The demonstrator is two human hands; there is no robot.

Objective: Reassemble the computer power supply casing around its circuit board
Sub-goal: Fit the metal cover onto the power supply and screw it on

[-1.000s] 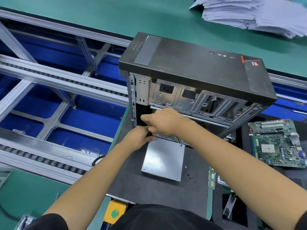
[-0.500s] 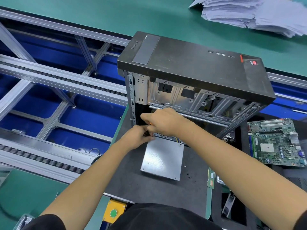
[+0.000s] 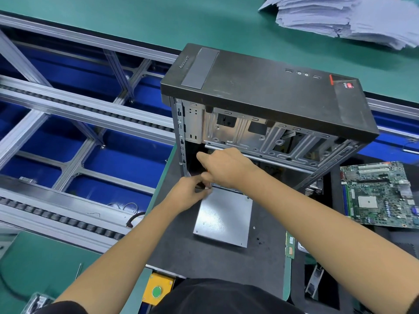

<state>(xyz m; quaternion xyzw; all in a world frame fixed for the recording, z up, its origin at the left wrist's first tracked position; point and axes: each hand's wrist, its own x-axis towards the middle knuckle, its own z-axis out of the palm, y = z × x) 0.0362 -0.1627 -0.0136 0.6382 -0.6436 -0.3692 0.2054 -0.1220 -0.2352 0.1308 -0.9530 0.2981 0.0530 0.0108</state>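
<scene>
The power supply casing point(image 3: 223, 218), a flat grey metal box, lies on a black mat point(image 3: 204, 257) in front of an open computer tower point(image 3: 260, 87). Both hands meet at its far left corner. My right hand point(image 3: 226, 168) grips a screwdriver held upright, with only a short stretch of its metal shaft point(image 3: 210, 185) showing below the fist. My left hand point(image 3: 190, 191) has its fingers curled and pinches at the shaft's lower end by the casing corner. The tip and any screw are hidden by the fingers.
A green motherboard point(image 3: 381, 196) lies on the right. Small loose screws point(image 3: 259, 240) sit on the mat beside the casing. A roller conveyor frame point(image 3: 68, 109) runs along the left, a paper stack point(image 3: 340, 14) lies at the back, and a yellow button box point(image 3: 157, 291) is near me.
Both hands stay at the same far left corner of the casing. Only slight shifts of the fingers and of the view are visible.
</scene>
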